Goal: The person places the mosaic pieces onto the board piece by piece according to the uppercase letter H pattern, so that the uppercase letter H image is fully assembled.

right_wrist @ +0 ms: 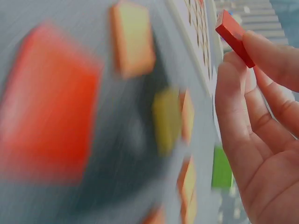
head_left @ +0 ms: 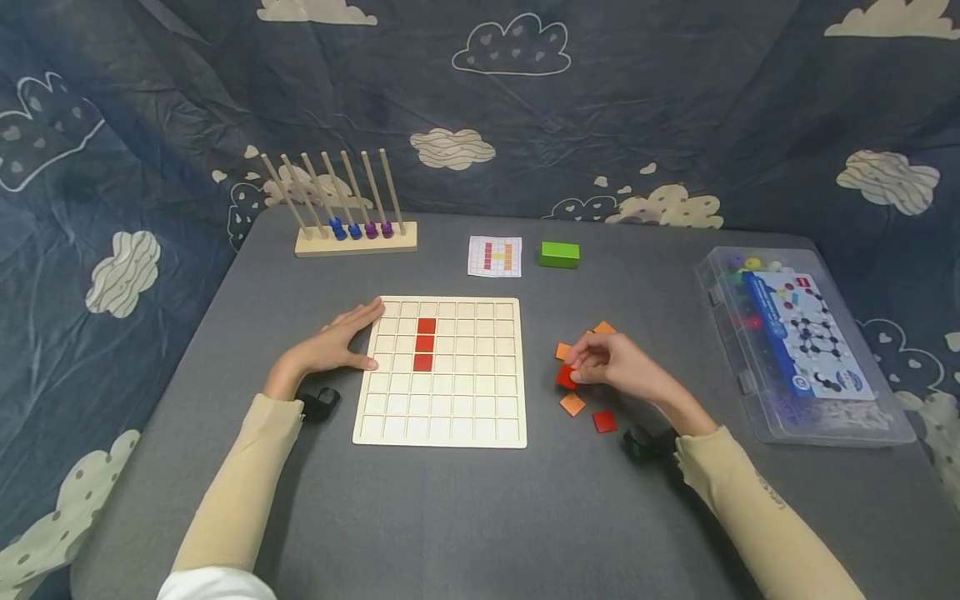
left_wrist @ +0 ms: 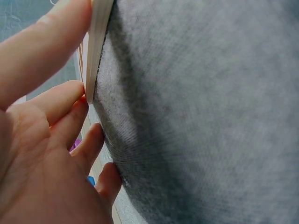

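Observation:
A wooden grid board (head_left: pixel 442 406) lies on the table, with a short column of red square tiles (head_left: pixel 424 342) in its upper left cells. My left hand (head_left: pixel 330 346) touches the board's left edge with thumb and fingers extended. On the right, thumb and fingertips of my right hand (head_left: pixel 618 364) pinch a red tile (right_wrist: pixel 235 37), lifted above the table in the right wrist view. Around that hand lie loose tiles: an orange tile (head_left: pixel 572 405), a red tile (head_left: pixel 604 421), a yellow tile (right_wrist: pixel 167 120) and several more, some partly hidden by the hand.
Behind the board lie a small pattern card (head_left: pixel 495 256) and a green block (head_left: pixel 559 255). A wooden peg stand (head_left: pixel 356 243) with blue and purple beads is at the back left. At the right sits a clear plastic case (head_left: pixel 840 417) holding small parts.

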The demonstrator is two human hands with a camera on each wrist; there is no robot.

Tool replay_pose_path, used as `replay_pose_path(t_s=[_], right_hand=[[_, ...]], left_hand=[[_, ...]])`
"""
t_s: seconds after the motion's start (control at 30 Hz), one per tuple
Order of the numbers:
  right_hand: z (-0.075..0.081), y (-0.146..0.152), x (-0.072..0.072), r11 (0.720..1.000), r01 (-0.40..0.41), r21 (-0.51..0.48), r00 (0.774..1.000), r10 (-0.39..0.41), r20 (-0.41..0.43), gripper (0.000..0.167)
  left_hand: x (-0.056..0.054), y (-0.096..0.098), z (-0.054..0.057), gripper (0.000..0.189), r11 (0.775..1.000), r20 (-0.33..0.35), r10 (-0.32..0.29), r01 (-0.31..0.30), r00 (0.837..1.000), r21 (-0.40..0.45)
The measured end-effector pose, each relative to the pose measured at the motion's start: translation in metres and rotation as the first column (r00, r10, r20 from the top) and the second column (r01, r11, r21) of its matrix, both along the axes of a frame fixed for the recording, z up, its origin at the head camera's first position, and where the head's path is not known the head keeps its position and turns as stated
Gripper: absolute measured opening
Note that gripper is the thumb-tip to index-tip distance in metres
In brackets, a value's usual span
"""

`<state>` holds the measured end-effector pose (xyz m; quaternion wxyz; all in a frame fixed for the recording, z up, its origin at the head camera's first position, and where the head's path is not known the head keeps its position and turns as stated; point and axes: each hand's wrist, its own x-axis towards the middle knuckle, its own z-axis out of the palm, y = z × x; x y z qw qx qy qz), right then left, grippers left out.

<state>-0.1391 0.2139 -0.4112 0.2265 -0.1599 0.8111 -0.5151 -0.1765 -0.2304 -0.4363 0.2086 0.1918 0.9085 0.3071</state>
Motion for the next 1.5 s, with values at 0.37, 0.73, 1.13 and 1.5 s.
replay_pose_path(t_s=[0.37,0.73,1.13,1.5], right_hand=[[0.003,-0.115,-0.024,0.982,-0.188,0.014,0.98,0.188,-0.064,0.013],[-0.006,-0.193,-0.025,0.941,-0.255,0.224,0.943,0.294,-0.159,0.014],[-0.006,-0.201,-0.015,0.892,-0.22,0.395,0.872,0.361,-0.33,0.01],[0.001,-0.129,-0.03,0.973,-0.212,0.089,0.967,0.222,-0.126,0.008]], left_hand=[[0.0,0.001,0.001,0.097,1.0,0.008,0.013,-0.013,1.0,-0.006],[-0.001,0.001,0.001,0.097,1.0,0.007,0.011,-0.011,1.0,0.001],[-0.001,0.001,0.001,0.096,1.0,0.008,0.013,-0.013,1.0,-0.006],[0.0,0.002,0.0,0.098,1.0,0.006,0.024,-0.024,1.0,-0.013]])
